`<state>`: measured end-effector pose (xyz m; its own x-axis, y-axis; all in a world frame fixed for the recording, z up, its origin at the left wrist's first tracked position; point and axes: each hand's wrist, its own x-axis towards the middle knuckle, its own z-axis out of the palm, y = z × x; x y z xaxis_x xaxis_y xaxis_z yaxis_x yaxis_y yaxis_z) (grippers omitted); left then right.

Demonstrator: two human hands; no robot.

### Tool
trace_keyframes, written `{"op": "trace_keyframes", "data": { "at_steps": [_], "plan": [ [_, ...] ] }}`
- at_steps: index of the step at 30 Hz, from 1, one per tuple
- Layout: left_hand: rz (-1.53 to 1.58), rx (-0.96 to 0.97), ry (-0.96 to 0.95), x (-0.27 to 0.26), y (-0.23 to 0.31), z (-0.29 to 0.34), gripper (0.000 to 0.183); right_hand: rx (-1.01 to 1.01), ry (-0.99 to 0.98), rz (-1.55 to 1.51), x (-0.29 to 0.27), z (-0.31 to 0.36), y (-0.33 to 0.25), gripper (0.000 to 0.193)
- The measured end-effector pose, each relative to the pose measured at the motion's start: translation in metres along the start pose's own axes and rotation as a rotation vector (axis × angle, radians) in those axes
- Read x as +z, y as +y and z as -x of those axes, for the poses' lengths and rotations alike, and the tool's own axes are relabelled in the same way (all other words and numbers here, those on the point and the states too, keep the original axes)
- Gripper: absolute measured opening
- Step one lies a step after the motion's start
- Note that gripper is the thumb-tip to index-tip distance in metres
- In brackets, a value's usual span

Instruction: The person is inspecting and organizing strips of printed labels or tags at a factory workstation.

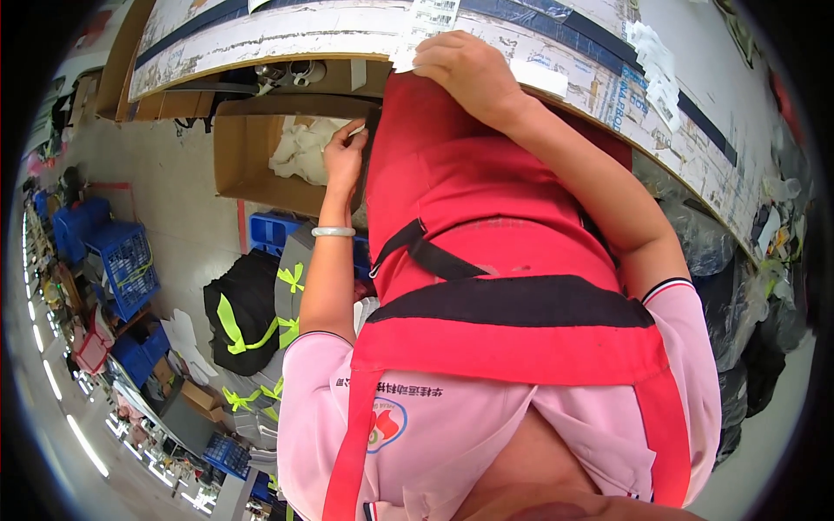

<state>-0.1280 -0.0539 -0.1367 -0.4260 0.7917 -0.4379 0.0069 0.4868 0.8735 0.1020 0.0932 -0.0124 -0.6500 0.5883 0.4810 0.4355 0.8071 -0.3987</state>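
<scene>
My right hand point(465, 71) is at the edge of the worn white table point(556, 54), fingers curled together on the end of a white printed label strip point(432, 16). The strip runs back across the tabletop. Lower and to the left, my left hand point(345, 154) is over the right side of an open cardboard box point(239, 156). Its fingers are pinched, with a small white paper scrap point(357, 131) showing at the tips. Crumpled white paper point(300, 154) lies inside the box.
More label strips point(653, 74) lie on the table's right part. Below left stand a black bag point(239, 304) tied with yellow-green strips and blue plastic crates point(122, 269). Clear plastic bags point(695, 239) are heaped under the table's right side. My red apron point(486, 191) touches the table edge.
</scene>
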Motion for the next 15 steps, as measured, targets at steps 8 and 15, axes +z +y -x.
{"op": "trace_keyframes", "data": {
  "at_steps": [8, 15],
  "plan": [
    [0.242, 0.098, -0.313, 0.024, 0.114, 0.043, 0.029, 0.127, 0.132, -0.081, -0.036, -0.007, -0.014, 0.014],
    [0.541, -0.009, -0.518, 0.060, 0.150, 0.055, 0.025, 0.008, -0.181, -0.552, -0.055, 0.039, -0.062, 0.012]
  ]
}}
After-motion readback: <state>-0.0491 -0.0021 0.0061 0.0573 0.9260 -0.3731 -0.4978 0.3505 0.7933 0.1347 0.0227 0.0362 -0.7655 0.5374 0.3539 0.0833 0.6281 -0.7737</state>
